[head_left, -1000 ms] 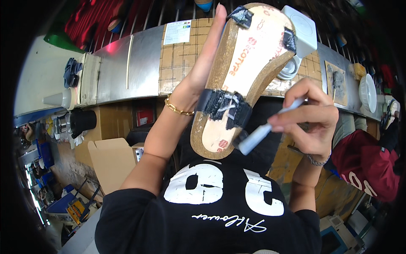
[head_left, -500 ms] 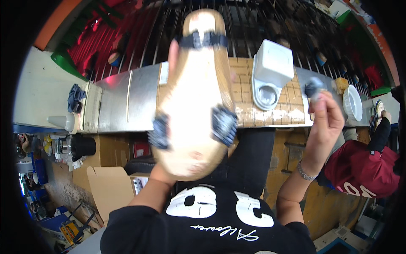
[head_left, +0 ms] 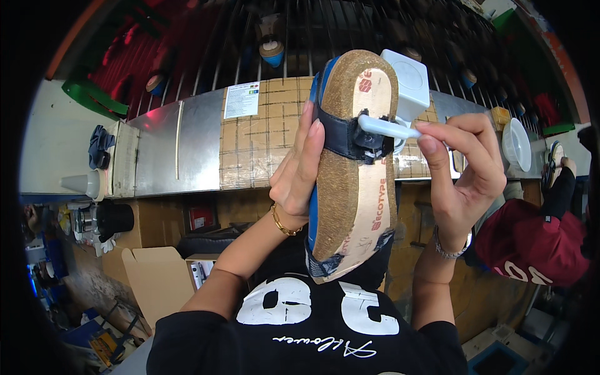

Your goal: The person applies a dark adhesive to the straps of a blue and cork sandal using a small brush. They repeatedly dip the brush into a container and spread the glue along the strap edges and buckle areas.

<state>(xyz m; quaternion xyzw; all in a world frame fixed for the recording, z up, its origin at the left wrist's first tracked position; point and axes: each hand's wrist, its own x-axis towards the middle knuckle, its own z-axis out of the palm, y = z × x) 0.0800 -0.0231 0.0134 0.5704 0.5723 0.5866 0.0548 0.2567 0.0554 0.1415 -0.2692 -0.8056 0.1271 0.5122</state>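
Observation:
My left hand (head_left: 299, 172) is wrapped along the left side of a sandal (head_left: 340, 200), which I hold up with its underside toward me. Its sole is cork-brown at the rim, with a pale inner panel; blue shows along the left edge, seemingly a shoe last (head_left: 313, 215). Dark strap ends (head_left: 340, 134) fold onto the underside near the top, and more dark mesh ends sit near the bottom. My right hand (head_left: 469, 159) pinches the pale handle of a small brush (head_left: 390, 127). The brush head meets the folded strap; its bristles are mostly hidden.
Behind the sandal stands a white plastic container (head_left: 406, 81), partly covered. Cardboard (head_left: 269, 144) lies on the metal bench, with a white bowl (head_left: 516, 145) at the right. Beyond runs a roller conveyor carrying blue-tipped pieces (head_left: 272, 55). A co-worker in maroon (head_left: 537, 244) sits at right.
The sandal has turned and shifted right, tilting its side into view. My right hand has brought the brush left from beside the white container onto the strap.

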